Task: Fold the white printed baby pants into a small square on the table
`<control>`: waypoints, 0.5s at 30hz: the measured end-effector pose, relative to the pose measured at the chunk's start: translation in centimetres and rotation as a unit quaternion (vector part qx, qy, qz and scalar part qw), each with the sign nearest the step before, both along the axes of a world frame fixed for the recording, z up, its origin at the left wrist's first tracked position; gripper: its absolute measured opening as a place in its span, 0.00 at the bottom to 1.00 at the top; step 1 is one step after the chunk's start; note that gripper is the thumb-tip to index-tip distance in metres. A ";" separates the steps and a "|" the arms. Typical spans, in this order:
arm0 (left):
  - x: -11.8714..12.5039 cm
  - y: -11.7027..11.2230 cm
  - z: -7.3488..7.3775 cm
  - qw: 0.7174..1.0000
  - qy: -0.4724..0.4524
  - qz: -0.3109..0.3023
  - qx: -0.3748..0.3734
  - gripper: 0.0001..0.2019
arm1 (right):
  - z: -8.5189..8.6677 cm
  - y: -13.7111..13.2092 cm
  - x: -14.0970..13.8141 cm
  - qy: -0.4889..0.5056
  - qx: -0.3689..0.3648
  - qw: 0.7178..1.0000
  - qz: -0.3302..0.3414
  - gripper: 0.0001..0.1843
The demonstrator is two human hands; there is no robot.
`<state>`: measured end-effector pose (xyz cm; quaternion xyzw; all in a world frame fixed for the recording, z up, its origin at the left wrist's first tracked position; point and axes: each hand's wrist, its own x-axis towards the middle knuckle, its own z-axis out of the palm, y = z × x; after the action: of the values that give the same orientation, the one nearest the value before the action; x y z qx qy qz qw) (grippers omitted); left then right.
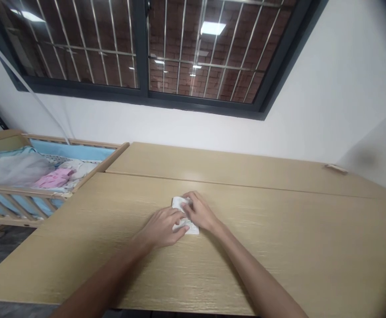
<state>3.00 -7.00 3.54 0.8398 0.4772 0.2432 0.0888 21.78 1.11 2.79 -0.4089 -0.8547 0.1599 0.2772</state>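
A small white folded piece (177, 202) with faint markings lies on the wooden tabletop; whether it is paper or thin cloth I cannot tell. My left hand (165, 225) comes at it from the left, its fingers bent over the piece and its thumb on the lower part. From the right, my right hand (199, 211) curls around the upper right side, with the thumb pressed onto the middle. My fingers nearly meet over the white piece and hide much of it. Its upper left and lower right corners show.
The pale wooden table (279, 247) has a seam near the back. A flat object (336, 168) lies at the far right. Left of the table stands a wooden crib (30, 196) with a blue lining, a pink cloth (56, 177) and white netting. A barred window (143, 53) is above.
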 end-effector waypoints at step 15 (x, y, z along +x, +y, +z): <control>0.0 0.2 -1.1 0.998 -0.016 -0.062 -0.001 0.13 | 0.9 -1.1 0.1 -0.091 -0.051 0.991 0.089 0.23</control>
<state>2.99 -6.81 2.44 0.8638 0.4227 0.2501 0.1126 21.87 -0.01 3.72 -0.3577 -0.9000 0.1897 0.1617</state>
